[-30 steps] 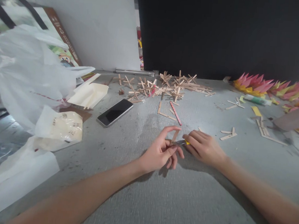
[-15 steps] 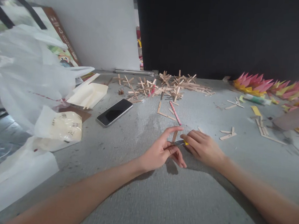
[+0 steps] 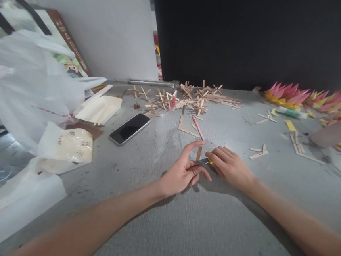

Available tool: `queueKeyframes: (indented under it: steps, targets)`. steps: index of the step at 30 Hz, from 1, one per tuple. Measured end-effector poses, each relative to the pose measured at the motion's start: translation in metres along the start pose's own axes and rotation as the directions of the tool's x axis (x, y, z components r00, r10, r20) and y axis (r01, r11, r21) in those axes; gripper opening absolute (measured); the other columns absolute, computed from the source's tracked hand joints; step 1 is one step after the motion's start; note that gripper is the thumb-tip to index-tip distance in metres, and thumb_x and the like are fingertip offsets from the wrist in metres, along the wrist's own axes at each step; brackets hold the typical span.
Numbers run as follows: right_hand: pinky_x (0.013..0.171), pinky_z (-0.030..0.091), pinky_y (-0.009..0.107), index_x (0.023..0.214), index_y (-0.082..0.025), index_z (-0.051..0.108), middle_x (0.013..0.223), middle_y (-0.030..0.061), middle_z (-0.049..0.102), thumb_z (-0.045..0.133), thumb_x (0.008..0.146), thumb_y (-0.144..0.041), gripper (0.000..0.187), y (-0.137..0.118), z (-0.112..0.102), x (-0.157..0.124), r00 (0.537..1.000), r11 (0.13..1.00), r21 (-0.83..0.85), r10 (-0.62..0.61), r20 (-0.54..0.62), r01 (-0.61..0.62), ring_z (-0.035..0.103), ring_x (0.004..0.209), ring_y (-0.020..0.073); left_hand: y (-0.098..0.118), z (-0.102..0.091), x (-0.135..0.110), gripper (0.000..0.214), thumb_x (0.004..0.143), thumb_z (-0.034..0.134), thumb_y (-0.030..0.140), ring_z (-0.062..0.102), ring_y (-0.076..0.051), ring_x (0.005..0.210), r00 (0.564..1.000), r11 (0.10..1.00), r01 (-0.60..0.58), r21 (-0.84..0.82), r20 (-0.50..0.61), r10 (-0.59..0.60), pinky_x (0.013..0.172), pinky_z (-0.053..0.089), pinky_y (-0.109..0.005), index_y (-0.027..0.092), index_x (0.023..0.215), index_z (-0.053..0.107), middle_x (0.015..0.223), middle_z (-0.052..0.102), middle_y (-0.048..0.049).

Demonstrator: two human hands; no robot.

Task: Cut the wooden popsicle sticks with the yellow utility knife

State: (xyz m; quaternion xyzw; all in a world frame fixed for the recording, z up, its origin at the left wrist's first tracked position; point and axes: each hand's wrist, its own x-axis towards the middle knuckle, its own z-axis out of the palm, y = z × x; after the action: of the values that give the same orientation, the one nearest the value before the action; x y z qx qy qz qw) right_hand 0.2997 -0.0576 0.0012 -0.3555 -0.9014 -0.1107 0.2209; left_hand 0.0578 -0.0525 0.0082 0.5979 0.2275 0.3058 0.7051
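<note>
My left hand point(image 3: 180, 174) pinches a wooden craft stick point(image 3: 199, 153), which points up past the thumb side; the index finger is stretched out above it. My right hand point(image 3: 231, 165) is wrapped round a pair of pliers point(image 3: 203, 161) with yellow handles. The metal jaws of the pliers reach across to the stick, by the left fingertips. Whether the jaws are clamped on the stick is too small to tell. Just beyond my hands lie a pink patterned stick point(image 3: 199, 129) and wooden sticks laid at an angle point(image 3: 185, 130).
A heap of craft sticks point(image 3: 201, 99) spreads along the back of the grey table. To the left are a phone point(image 3: 130, 128), an open takeaway box point(image 3: 99, 109), a wrapped food packet point(image 3: 75, 145) and a plastic bag point(image 3: 27, 87). Pink and yellow paper flowers point(image 3: 286, 96) stand back right.
The lower fingers of my left hand have curled in a little, and the stick shows more clearly above the pliers. My right hand stays on the pliers. The view has shifted slightly.
</note>
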Motion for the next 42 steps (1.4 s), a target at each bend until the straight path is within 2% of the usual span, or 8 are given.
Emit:
queueKeyframes:
  steps: [5,15,21,30,34,37,39,42]
  targets:
    - [0.073,0.041,0.033,0.117,-0.017,0.059,0.090,0.0067,0.062,0.044,0.108,-0.013,0.018,-0.0004,0.0002,0.0005,1.000,1.000,0.004,0.005,-0.017,-0.004,0.056,0.080,0.0222,-0.0005,-0.0012,0.0002,0.059,0.109,0.054,0.033,0.056,-0.007,0.048,1.000,0.999,-0.004,-0.042,0.014,0.004,0.059,0.049,-0.024,0.028,0.161,0.028,0.085,0.075,-0.0039]
    - [0.074,0.039,0.034,0.111,-0.017,0.059,0.088,0.0065,0.060,0.045,0.106,-0.010,0.016,-0.0010,0.0021,0.0017,1.000,1.000,-0.003,0.009,0.025,-0.009,0.053,0.082,0.0233,0.0027,0.0009,0.0005,0.069,0.109,0.053,0.033,0.064,-0.012,0.050,0.998,0.993,0.037,-0.111,0.059,-0.030,0.054,0.053,-0.024,0.029,0.168,0.016,0.081,0.073,-0.0022]
    - [0.074,0.037,0.035,0.101,-0.019,0.060,0.086,0.0064,0.061,0.044,0.105,-0.009,0.019,-0.0032,0.0013,0.0033,0.995,0.999,-0.048,0.028,0.091,-0.024,0.053,0.082,0.0242,0.0049,0.0007,0.0007,0.062,0.108,0.048,0.027,0.057,-0.009,0.046,0.996,0.998,0.068,-0.003,0.051,-0.068,0.051,0.047,-0.020,0.027,0.164,0.021,0.072,0.067,0.0031]
    - [0.076,0.038,0.034,0.103,-0.019,0.061,0.089,0.0068,0.063,0.046,0.104,-0.009,0.018,-0.0092,-0.0022,0.0055,0.991,0.999,-0.042,0.031,0.133,-0.026,0.054,0.084,0.0240,0.0088,-0.0006,0.0005,0.065,0.103,0.048,0.015,0.044,-0.006,0.046,0.994,0.994,0.094,0.061,0.056,-0.098,0.051,0.039,-0.017,0.025,0.163,0.023,0.068,0.064,0.0044]
    - [0.075,0.039,0.035,0.104,-0.017,0.061,0.089,0.0069,0.063,0.045,0.104,-0.009,0.018,-0.0074,-0.0010,0.0044,0.993,0.999,-0.031,0.024,0.112,-0.021,0.055,0.084,0.0240,0.0074,-0.0008,0.0012,0.066,0.105,0.050,0.021,0.047,-0.006,0.045,0.993,0.994,0.092,0.051,0.074,-0.096,0.051,0.040,-0.018,0.026,0.164,0.022,0.069,0.064,0.0039]
    - [0.074,0.038,0.034,0.103,-0.018,0.060,0.088,0.0063,0.062,0.045,0.105,-0.011,0.017,-0.0047,0.0003,0.0037,0.997,1.000,-0.015,0.016,0.081,-0.015,0.054,0.083,0.0231,0.0057,-0.0006,0.0024,0.071,0.108,0.051,0.033,0.058,-0.009,0.049,0.993,0.996,0.088,0.008,0.078,-0.088,0.053,0.046,-0.022,0.028,0.169,0.013,0.081,0.071,-0.0018]
    - [0.073,0.037,0.034,0.103,-0.018,0.060,0.087,0.0060,0.061,0.046,0.105,-0.014,0.015,-0.0027,0.0011,0.0032,0.997,1.000,-0.004,0.015,0.080,-0.015,0.054,0.081,0.0226,0.0057,-0.0006,0.0029,0.081,0.108,0.055,0.040,0.066,-0.013,0.058,0.994,0.996,0.084,-0.016,0.074,-0.082,0.059,0.052,-0.026,0.031,0.171,0.005,0.090,0.073,-0.0059]
    - [0.072,0.038,0.034,0.104,-0.019,0.060,0.086,0.0061,0.062,0.046,0.107,-0.018,0.014,0.0002,0.0023,0.0020,0.996,1.000,0.009,0.019,0.089,-0.020,0.055,0.080,0.0222,0.0070,-0.0009,0.0032,0.095,0.104,0.065,0.040,0.071,-0.015,0.072,0.997,0.998,0.060,-0.010,0.048,-0.060,0.074,0.056,-0.031,0.032,0.171,-0.002,0.093,0.074,-0.0061]
